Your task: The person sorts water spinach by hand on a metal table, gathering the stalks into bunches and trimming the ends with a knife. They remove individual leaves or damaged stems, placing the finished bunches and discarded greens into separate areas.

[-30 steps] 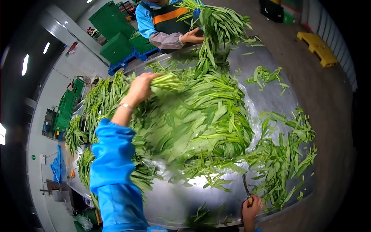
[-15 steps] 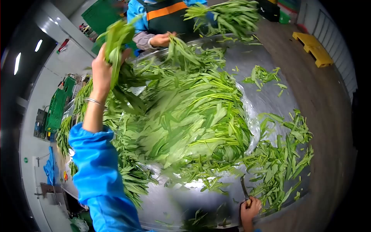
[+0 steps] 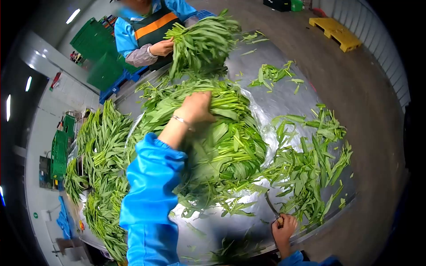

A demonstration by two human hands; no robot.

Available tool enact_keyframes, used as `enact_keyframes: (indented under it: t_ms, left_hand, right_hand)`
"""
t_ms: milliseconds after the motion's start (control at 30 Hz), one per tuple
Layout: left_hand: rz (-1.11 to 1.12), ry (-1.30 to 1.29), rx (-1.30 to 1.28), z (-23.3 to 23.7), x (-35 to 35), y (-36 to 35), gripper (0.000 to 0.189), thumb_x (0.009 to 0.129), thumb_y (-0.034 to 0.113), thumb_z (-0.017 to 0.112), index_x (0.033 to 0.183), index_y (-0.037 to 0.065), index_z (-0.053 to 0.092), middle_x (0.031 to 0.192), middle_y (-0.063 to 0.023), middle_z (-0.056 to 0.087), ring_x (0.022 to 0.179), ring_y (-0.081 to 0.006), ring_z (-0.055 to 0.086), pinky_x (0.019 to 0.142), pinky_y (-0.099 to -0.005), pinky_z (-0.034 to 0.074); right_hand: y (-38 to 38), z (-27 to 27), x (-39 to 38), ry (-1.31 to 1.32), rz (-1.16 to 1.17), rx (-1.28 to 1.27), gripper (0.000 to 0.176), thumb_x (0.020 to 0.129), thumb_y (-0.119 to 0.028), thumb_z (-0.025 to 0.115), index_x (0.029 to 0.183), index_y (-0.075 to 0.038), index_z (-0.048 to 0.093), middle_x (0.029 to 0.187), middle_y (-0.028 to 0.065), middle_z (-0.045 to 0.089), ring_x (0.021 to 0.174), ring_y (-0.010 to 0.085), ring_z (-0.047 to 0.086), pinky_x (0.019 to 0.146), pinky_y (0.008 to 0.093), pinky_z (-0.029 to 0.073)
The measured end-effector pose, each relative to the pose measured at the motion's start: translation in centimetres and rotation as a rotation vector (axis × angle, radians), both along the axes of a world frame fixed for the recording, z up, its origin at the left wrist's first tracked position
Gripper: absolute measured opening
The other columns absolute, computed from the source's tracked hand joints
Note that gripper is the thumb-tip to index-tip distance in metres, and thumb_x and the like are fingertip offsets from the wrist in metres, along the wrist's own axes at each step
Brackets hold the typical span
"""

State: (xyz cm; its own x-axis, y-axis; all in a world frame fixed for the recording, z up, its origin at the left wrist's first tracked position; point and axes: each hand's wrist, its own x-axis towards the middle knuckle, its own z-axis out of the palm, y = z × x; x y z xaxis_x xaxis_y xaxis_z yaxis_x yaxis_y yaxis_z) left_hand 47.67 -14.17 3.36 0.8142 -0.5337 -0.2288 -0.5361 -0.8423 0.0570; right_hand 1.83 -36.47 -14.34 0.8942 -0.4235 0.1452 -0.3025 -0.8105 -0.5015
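Note:
My left hand (image 3: 195, 108), with a bracelet at the wrist, is over the middle of a large heap of leafy greens (image 3: 235, 142). Its fingers are curled on a bunch of leafy greens (image 3: 197, 148), blurred below the palm. The heap lies partly on clear plastic sheeting (image 3: 262, 113) on a metal table. At the near edge, my right hand (image 3: 284, 227) is closed around the handle of a curved knife (image 3: 271, 204). Its thin blade points up and away, beside loose cut leaves (image 3: 310, 173).
Across the table, a person in a blue jacket and dark apron holds another bunch of greens (image 3: 202, 42). More bundles (image 3: 104, 150) line the left side. Green crates (image 3: 93, 40) stand behind, and a yellow pallet (image 3: 335, 32) lies on the floor at right.
My left hand has come down from the upper left onto the heap with its bunch. The right hand stays near the edge with the knife. The other person's bunch has shifted left in view.

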Motion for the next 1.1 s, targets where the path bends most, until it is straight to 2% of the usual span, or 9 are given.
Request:
enact_keyframes:
  t_ms: [133, 233, 400, 467, 600, 733, 867, 933, 1100]
  left_hand:
    - [0.032, -0.149, 0.232, 0.3, -0.5, -1.8, 0.099, 0.051, 0.049, 0.082, 0.129, 0.004, 0.043, 0.107, -0.0193, 0.058, 0.106, -0.0334, 0.053, 0.093, -0.0415, 0.04]
    - [0.036, 0.017, 0.195, -0.4, 1.4, -1.5, 0.101, 0.049, 0.05, 0.083, 0.131, 0.008, 0.043, 0.11, -0.0184, 0.058, 0.107, -0.0331, 0.053, 0.095, -0.0423, 0.036]
    - [-0.032, -0.077, -0.029, 0.7, 0.2, 0.4, 0.053, 0.061, 0.033, 0.078, 0.097, 0.002, 0.052, 0.092, -0.0207, 0.061, 0.089, -0.0364, 0.058, 0.078, -0.0408, 0.046]
    - [-0.073, -0.146, -0.1, 1.7, -0.9, 1.3, 0.041, 0.064, 0.024, 0.073, 0.092, 0.002, 0.053, 0.087, -0.0193, 0.063, 0.085, -0.0364, 0.061, 0.074, -0.0429, 0.048]
    - [-0.144, -0.132, -0.428, 4.7, -5.0, 3.4, 0.038, 0.066, 0.013, 0.069, 0.098, 0.003, 0.051, 0.083, -0.0201, 0.061, 0.081, -0.0376, 0.059, 0.071, -0.0436, 0.047]
    - [-0.238, -0.148, -0.142, 8.6, -11.2, 3.9, 0.058, 0.068, 0.01, 0.068, 0.122, 0.008, 0.046, 0.091, -0.0147, 0.056, 0.089, -0.0324, 0.056, 0.076, -0.0399, 0.045]
    - [-0.29, -0.33, 0.113, 2.1, -11.4, 2.9, 0.07, 0.063, 0.004, 0.062, 0.13, 0.01, 0.041, 0.103, -0.0116, 0.047, 0.107, -0.031, 0.044, 0.089, -0.0424, 0.037]
    - [-0.368, -0.525, 0.119, 0.2, -9.5, 2.2, 0.081, 0.061, 0.012, 0.068, 0.135, 0.009, 0.035, 0.131, -0.0179, 0.039, 0.128, -0.0357, 0.03, 0.106, -0.0485, 0.023]
    - [-0.219, -0.152, 0.127, 0.5, -4.7, 0.2, 0.104, 0.053, 0.027, 0.079, 0.14, 0.01, 0.023, 0.136, -0.0137, 0.037, 0.13, -0.0307, 0.03, 0.108, -0.0502, 0.019]
  right_hand:
    - [-0.3, 0.0, -0.1, 0.0, -0.003, 0.014, 0.029, 0.064, -0.01, 0.061, 0.092, -0.007, 0.059, 0.087, 0.0117, 0.051, 0.085, 0.0324, 0.048, 0.077, 0.0438, 0.035]
    - [-0.3, 0.1, 0.0, -0.005, 0.014, 0.019, 0.029, 0.065, -0.012, 0.061, 0.094, -0.008, 0.059, 0.087, 0.012, 0.051, 0.085, 0.0325, 0.048, 0.077, 0.044, 0.036]
    - [-4.4, -0.5, 1.5, 0.046, -0.086, -0.075, 0.031, 0.075, -0.017, 0.057, 0.104, -0.006, 0.058, 0.09, 0.0178, 0.052, 0.085, 0.0368, 0.048, 0.077, 0.0458, 0.037]
    - [-8.5, -1.0, 3.2, 0.111, -0.282, -0.085, 0.028, 0.079, -0.017, 0.056, 0.105, -0.006, 0.058, 0.093, 0.0205, 0.054, 0.087, 0.0399, 0.048, 0.077, 0.0459, 0.038]
    - [-13.0, -0.4, 3.8, -0.052, -0.264, 0.148, 0.029, 0.078, -0.01, 0.059, 0.106, -0.002, 0.059, 0.094, 0.017, 0.056, 0.087, 0.0356, 0.051, 0.077, 0.0424, 0.04]
    - [-8.6, 2.1, 1.0, -0.144, -0.161, 0.136, 0.026, 0.077, -0.005, 0.06, 0.103, -0.001, 0.06, 0.095, 0.0157, 0.055, 0.087, 0.0325, 0.051, 0.076, 0.0399, 0.041]
    - [-2.9, -0.7, -0.9, -0.033, -0.032, 0.205, 0.028, 0.072, -0.009, 0.063, 0.1, -0.007, 0.063, 0.094, 0.0121, 0.055, 0.092, 0.0314, 0.05, 0.082, 0.0414, 0.037]
    - [-1.3, -0.1, -0.5, -0.001, 0.016, 0.203, 0.029, 0.07, -0.01, 0.064, 0.1, -0.009, 0.063, 0.094, 0.0107, 0.055, 0.093, 0.0309, 0.05, 0.083, 0.0419, 0.036]
    - [-1.2, 0.2, -0.4, 0.028, 0.043, 0.181, 0.031, 0.068, -0.012, 0.064, 0.099, -0.01, 0.063, 0.095, 0.0097, 0.054, 0.094, 0.0308, 0.049, 0.083, 0.0419, 0.035]
